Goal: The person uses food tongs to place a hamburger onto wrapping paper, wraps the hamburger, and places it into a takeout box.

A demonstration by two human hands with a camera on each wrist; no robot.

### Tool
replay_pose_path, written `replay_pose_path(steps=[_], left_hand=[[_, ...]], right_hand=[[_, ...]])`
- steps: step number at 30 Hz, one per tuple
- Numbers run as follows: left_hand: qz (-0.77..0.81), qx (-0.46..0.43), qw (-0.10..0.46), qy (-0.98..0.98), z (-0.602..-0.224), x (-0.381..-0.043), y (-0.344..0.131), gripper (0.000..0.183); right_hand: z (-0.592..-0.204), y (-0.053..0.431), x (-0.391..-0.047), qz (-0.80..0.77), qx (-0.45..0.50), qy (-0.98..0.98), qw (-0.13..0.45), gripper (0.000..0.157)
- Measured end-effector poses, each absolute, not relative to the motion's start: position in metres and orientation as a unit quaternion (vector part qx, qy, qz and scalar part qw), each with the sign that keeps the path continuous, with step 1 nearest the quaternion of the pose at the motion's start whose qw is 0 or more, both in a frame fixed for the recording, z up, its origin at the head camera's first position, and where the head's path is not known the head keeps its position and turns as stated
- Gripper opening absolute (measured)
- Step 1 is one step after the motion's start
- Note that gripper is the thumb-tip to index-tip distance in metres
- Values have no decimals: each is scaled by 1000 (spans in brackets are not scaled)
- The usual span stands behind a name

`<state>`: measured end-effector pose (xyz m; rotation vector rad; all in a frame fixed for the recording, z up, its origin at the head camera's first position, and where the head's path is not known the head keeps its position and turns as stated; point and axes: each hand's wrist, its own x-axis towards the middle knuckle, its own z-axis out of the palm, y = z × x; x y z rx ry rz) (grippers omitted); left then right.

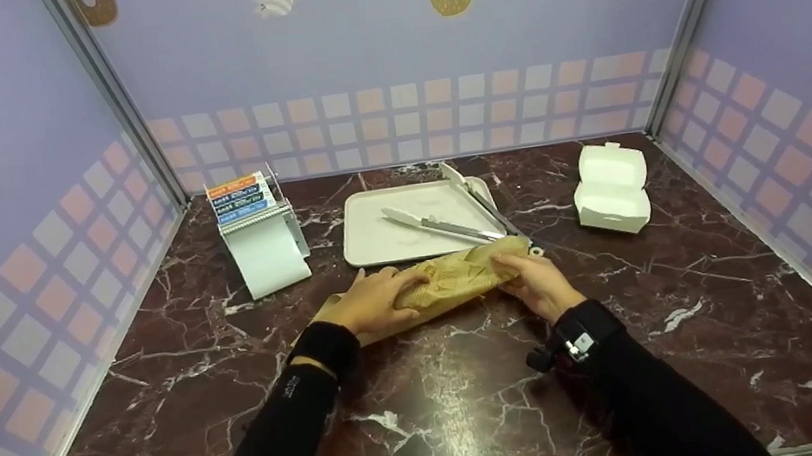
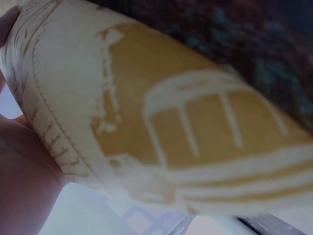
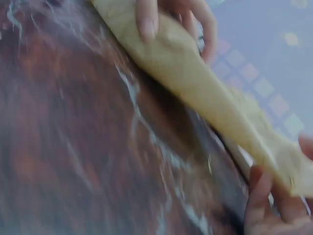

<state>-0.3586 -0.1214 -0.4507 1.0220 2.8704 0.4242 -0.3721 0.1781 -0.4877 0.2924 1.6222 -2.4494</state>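
Low over the table in the head view lies a long bundle of yellowish printed wrapping paper (image 1: 457, 283), its surface creased. My left hand (image 1: 376, 300) grips the left part from above, thumb along the near side. At the other end my right hand (image 1: 539, 286) pinches the paper, thumb on top and fingers underneath. Brown and white printing covers the paper (image 2: 186, 122) in the left wrist view. Both hands show on the folded roll in the right wrist view, the right hand (image 3: 269, 210) at its lower end. Whatever the paper may enclose is hidden.
Behind the bundle stands a cream tray (image 1: 368, 224) with spread white-tipped tongs (image 1: 451, 229) across it, their joined end close to my right hand. An opened white takeaway box (image 1: 612, 195) sits at right. At left is a dispenser (image 1: 254, 214) with a white sheet hanging out.
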Motion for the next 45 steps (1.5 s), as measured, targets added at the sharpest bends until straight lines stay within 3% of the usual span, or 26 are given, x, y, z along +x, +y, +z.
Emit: replay_pose_path(steps=[6, 10, 14, 27, 40, 45], left_hand=[[139, 357, 32, 923, -451, -360, -120, 61], [126, 365, 37, 922, -450, -361, -119, 62], [104, 367, 39, 924, -449, -363, -120, 63], [90, 354, 58, 929, -448, -357, -116, 63], [58, 341, 49, 937, -446, -354, -104, 59], [78, 355, 25, 931, -449, -356, -100, 57]], right_hand=[[-496, 169, -371, -847, 85, 514, 105, 11], [-500, 169, -368, -848, 79, 516, 93, 34], [-499, 167, -366, -839, 86, 531, 86, 44], [-498, 159, -364, -842, 124, 525, 31, 46], [-469, 151, -358, -807, 40, 589, -30, 45], [-452, 143, -354, -766, 9, 636, -87, 43]])
